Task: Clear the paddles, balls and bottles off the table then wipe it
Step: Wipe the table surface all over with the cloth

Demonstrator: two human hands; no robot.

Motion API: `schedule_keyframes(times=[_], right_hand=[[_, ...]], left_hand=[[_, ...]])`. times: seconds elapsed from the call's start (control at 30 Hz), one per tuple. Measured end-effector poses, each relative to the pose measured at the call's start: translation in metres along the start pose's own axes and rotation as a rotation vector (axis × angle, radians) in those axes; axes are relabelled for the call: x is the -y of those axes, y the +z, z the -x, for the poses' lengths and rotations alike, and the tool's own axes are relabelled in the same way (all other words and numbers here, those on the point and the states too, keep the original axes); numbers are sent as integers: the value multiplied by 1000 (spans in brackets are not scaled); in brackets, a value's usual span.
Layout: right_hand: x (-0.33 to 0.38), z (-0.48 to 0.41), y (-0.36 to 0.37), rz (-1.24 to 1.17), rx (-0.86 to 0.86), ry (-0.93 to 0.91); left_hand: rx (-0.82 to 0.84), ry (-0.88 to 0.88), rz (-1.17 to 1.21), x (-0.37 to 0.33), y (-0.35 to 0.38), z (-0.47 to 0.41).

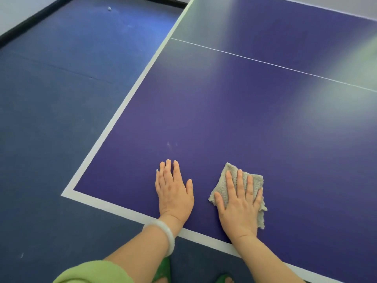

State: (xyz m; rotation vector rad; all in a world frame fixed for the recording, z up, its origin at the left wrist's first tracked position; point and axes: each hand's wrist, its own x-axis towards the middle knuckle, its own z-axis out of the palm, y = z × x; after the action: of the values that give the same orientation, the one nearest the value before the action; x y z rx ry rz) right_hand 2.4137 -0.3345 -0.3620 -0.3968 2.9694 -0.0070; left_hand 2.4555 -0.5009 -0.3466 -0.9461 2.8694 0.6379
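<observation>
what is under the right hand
A grey cloth lies flat under the right hand, on the table. Its edges show past the fingers; the part beneath the palm is hidden.

Bright, sharp; pale glare streaks the table (224, 123)

Worktop (224, 111): purple-blue surface, white border, thin white centre line, pale glare patches at far right. Cloth (222, 184): grey-beige terry, rumpled, frayed at its right edge, lying flat close to the worktop's near border (pressed under the right hand (239, 203), fingers straight and spread).
</observation>
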Motion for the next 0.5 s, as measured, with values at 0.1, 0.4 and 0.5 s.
schedule_keyframes(times=[0.1, 0.4, 0.5], right_hand=[[0, 1, -1, -9, 7, 10], [46, 18, -7, -80, 31, 155], [101, 38, -5, -120, 28, -57]], left_hand=[[35, 120, 170, 27, -18, 2], [-121, -24, -134, 134, -60, -32], [-149, -39, -203, 138, -59, -33]])
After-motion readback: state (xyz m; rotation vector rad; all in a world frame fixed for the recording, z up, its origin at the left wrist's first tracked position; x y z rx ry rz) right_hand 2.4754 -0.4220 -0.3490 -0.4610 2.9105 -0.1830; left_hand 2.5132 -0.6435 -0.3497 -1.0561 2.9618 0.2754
